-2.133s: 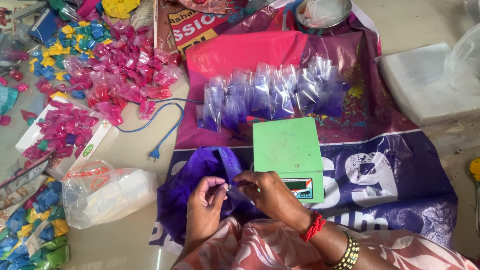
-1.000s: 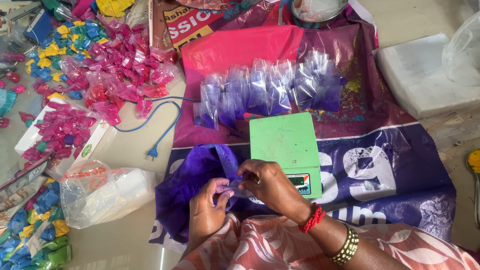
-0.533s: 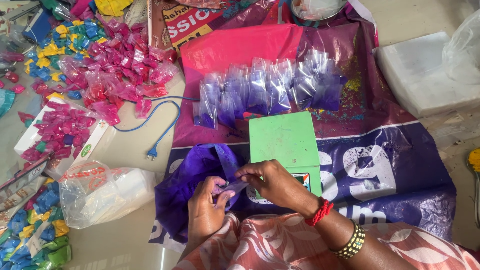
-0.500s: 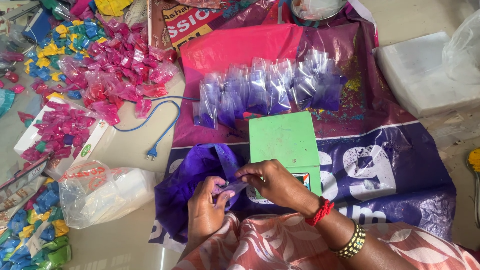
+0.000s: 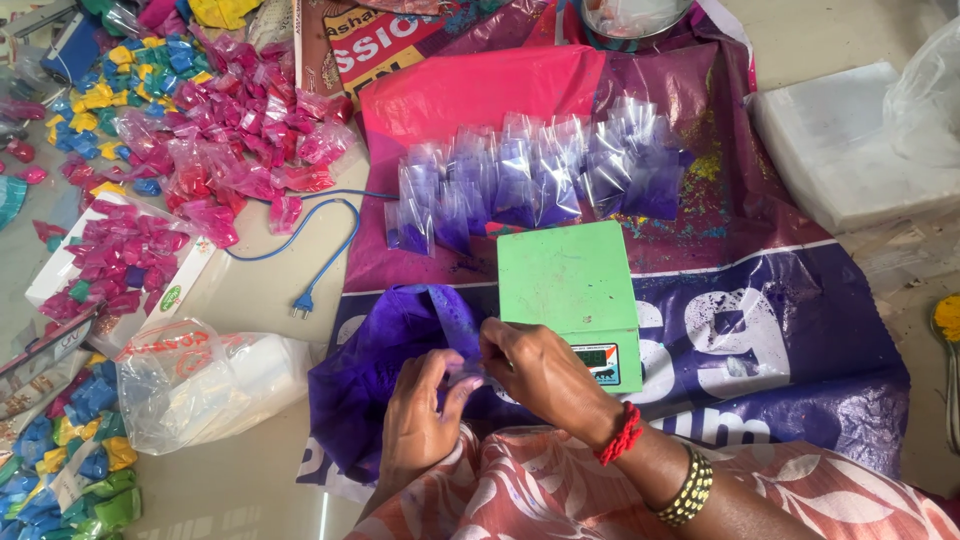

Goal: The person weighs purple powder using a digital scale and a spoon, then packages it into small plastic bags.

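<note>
My left hand (image 5: 422,420) and my right hand (image 5: 540,372) meet just in front of me and together pinch a small clear plastic packet (image 5: 466,372) with purple powder on it. They hover over a large purple bag of powder (image 5: 375,375). Right behind my right hand stands a small green weighing scale (image 5: 570,292) with nothing on its plate. Beyond the scale lies a row of several filled clear packets of purple powder (image 5: 535,185) on a pink and purple printed sheet (image 5: 760,330).
Heaps of pink packets (image 5: 235,125) and yellow and blue ones (image 5: 95,90) lie at the back left. A white box of pink packets (image 5: 110,265), a blue cable with plug (image 5: 305,300), a clear bag (image 5: 200,380) and white bags (image 5: 850,150) lie around.
My hands stayed in the same spot over the purple bag, fingers working the small packet; the right hand has closed in tighter against the left.
</note>
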